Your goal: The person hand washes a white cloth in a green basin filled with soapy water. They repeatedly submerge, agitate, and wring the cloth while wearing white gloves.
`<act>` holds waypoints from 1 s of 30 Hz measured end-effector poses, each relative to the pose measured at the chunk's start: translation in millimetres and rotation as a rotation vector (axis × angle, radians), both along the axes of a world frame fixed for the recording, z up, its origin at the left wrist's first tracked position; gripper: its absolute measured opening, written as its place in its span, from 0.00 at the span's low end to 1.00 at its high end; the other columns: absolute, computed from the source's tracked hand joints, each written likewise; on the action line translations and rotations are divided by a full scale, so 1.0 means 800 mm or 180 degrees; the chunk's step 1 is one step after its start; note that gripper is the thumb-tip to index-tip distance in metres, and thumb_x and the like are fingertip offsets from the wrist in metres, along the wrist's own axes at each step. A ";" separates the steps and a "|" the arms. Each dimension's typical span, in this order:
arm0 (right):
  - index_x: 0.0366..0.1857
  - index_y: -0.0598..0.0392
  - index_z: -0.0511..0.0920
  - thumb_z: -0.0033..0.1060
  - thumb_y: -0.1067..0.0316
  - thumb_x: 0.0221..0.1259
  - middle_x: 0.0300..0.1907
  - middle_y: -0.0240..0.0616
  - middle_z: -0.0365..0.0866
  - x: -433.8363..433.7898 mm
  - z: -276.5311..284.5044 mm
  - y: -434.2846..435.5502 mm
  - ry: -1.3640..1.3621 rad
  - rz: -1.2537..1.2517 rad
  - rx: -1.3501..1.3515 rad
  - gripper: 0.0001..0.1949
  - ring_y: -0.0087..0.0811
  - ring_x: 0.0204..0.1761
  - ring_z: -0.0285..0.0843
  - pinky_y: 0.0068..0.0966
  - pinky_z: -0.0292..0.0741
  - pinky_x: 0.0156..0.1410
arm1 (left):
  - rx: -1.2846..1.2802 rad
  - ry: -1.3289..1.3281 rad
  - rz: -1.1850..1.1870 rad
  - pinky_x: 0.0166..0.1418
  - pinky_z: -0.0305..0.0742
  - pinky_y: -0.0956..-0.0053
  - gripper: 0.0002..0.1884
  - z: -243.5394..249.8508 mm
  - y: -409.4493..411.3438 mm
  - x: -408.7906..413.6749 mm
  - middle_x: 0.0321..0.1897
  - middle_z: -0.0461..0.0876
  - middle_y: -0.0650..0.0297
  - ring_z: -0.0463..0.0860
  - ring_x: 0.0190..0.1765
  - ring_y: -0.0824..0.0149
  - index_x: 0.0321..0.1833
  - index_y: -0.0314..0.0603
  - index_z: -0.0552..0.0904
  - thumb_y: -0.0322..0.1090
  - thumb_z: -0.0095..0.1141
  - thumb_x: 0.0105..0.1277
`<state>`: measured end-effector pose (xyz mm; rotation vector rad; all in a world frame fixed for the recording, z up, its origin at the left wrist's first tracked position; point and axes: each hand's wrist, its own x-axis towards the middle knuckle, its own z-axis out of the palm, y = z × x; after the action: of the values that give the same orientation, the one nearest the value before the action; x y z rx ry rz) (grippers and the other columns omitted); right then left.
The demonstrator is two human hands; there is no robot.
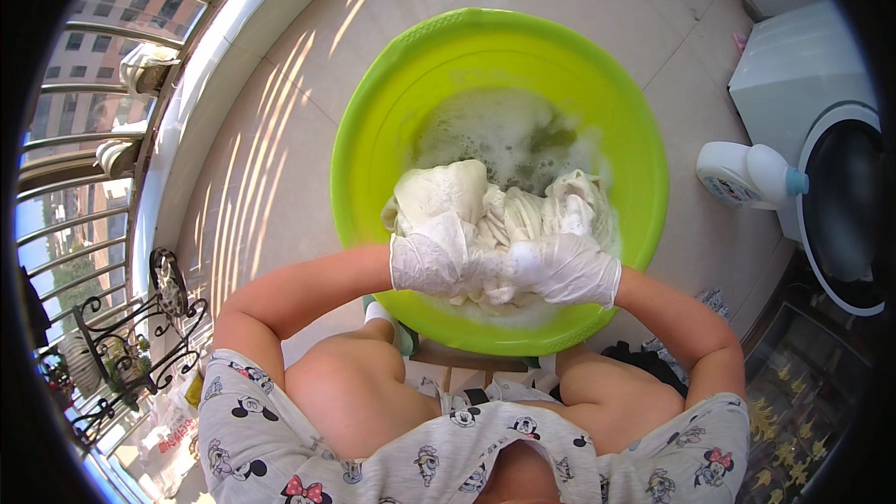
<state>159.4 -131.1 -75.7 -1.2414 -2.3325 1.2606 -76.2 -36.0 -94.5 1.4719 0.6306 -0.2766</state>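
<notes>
In front of me a large lime-green plastic basin [500, 35] holds cloudy, sudsy water [504, 122]. A wet off-white cloth [448, 189] is bunched in its near half, partly above the suds. My left hand [434, 255], in a white disposable glove, grips the cloth on its left side. My right hand [563, 266], gloved the same way and flecked with foam, grips it from the right. The two hands are close together, with folds of cloth between and beyond them. The fingers are mostly hidden by the cloth and foam.
A white detergent bottle [731, 171] with a blue cap is to the right, beside a white front-loading washing machine [791, 63]. Metal window railings [91, 140] and a black wrought-iron plant stand [133, 336] line the left. A plastic bag [164, 441] lies at lower left.
</notes>
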 end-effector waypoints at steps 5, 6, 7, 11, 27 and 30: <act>0.63 0.39 0.80 0.62 0.59 0.64 0.46 0.51 0.82 -0.026 0.012 -0.024 0.0135 0.0303 -0.0559 0.21 0.51 0.43 0.85 0.40 0.79 0.42 | 0.2247 -0.1106 -0.2188 0.44 0.79 0.58 0.16 -0.022 -0.032 -0.012 0.35 0.83 0.59 0.85 0.40 0.54 0.50 0.51 0.83 0.36 0.67 0.58; 0.64 0.50 0.78 0.62 0.61 0.64 0.42 0.53 0.81 -0.030 -0.003 -0.024 -0.0200 0.0599 -0.0364 0.24 0.53 0.40 0.84 0.42 0.79 0.45 | 0.2198 -0.0896 -0.2419 0.45 0.79 0.58 0.13 -0.022 -0.029 -0.004 0.37 0.83 0.59 0.85 0.42 0.53 0.47 0.52 0.82 0.38 0.64 0.59; 0.66 0.56 0.75 0.62 0.62 0.63 0.43 0.54 0.81 -0.042 -0.007 -0.019 -0.0571 0.0423 -0.0361 0.26 0.53 0.40 0.84 0.43 0.79 0.46 | 0.2385 -0.0933 -0.2472 0.46 0.79 0.58 0.13 -0.029 -0.024 -0.006 0.38 0.83 0.59 0.85 0.43 0.53 0.47 0.51 0.83 0.38 0.64 0.59; 0.68 0.75 0.64 0.62 0.64 0.61 0.48 0.59 0.80 -0.065 -0.060 -0.011 -0.1502 -0.0027 -0.0341 0.34 0.53 0.41 0.85 0.43 0.79 0.50 | 0.2906 -0.0518 -0.2929 0.50 0.77 0.57 0.15 -0.075 -0.002 0.006 0.41 0.84 0.60 0.85 0.48 0.54 0.48 0.50 0.83 0.40 0.63 0.57; 0.69 0.59 0.68 0.65 0.63 0.66 0.64 0.55 0.70 0.063 -0.026 -0.003 -0.0456 -0.2854 -0.0040 0.29 0.50 0.67 0.69 0.41 0.66 0.75 | 0.3338 -0.0345 -0.0206 0.61 0.74 0.47 0.24 -0.107 0.080 -0.005 0.61 0.75 0.46 0.75 0.64 0.40 0.64 0.55 0.80 0.41 0.63 0.63; 0.72 0.61 0.62 0.68 0.68 0.62 0.66 0.51 0.70 0.077 -0.037 -0.047 0.0242 -0.3882 -0.1037 0.35 0.45 0.70 0.69 0.37 0.69 0.74 | 0.3724 0.0661 -0.0560 0.71 0.65 0.42 0.39 -0.071 0.060 -0.011 0.71 0.66 0.45 0.69 0.68 0.37 0.73 0.56 0.72 0.56 0.66 0.57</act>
<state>221.2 -168.5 -105.5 -2.1103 -0.8777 1.1183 -85.3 12.0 -151.2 2.6525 0.8911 -0.1938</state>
